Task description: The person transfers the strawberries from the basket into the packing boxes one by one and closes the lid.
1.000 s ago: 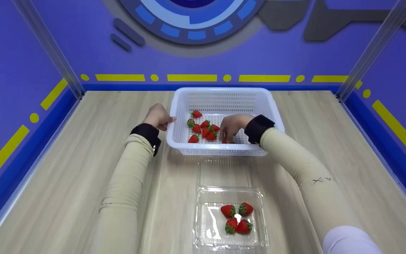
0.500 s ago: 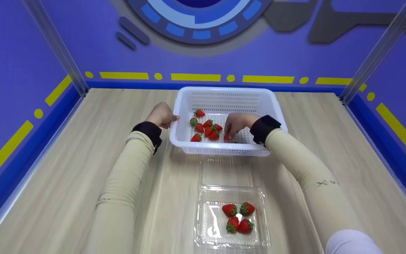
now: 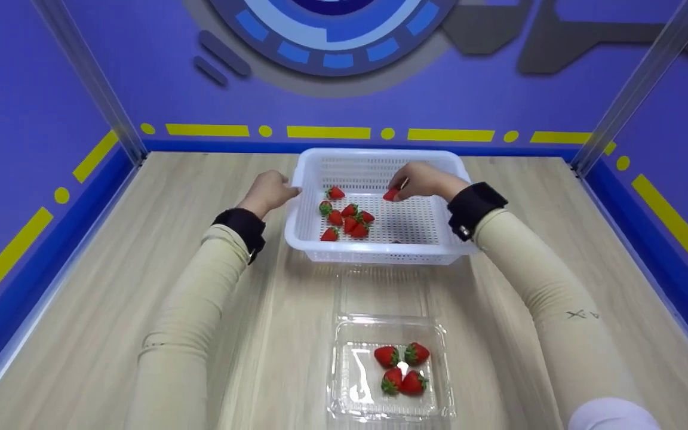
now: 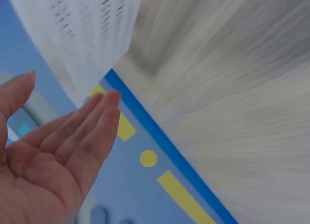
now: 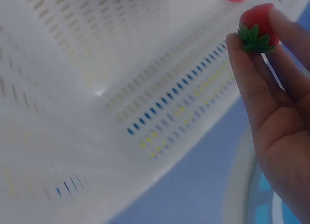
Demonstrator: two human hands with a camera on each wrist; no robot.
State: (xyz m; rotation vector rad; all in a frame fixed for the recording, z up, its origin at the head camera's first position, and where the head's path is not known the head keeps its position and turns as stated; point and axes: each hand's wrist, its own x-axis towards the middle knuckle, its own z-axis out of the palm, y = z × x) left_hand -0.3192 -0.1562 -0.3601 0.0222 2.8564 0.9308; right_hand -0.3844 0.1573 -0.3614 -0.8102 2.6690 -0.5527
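Note:
My right hand (image 3: 421, 180) pinches a strawberry (image 5: 259, 27) between thumb and fingers, above the floor of the white plastic basket (image 3: 374, 248). In the right wrist view the fruit's green leaves face the camera. Beside the basket's left rim is my left hand (image 3: 269, 191); in the left wrist view its fingers are straight, apart from the basket wall, with nothing held. Several strawberries (image 3: 350, 224) lie in the left half of the basket. In front of it stands a clear plastic box (image 3: 344, 412) with several strawberries (image 3: 412, 383) toward its right side.
The clear box's lid (image 3: 380, 292) lies folded back on the wooden table (image 3: 200, 173), reaching toward the basket. Purple walls with yellow markings (image 3: 326, 132) enclose the table at the back and both sides.
My right hand has lifted a strawberry from the front of the basket and moved it back and up. My left hand has let go of the basket rim and straightened its fingers.

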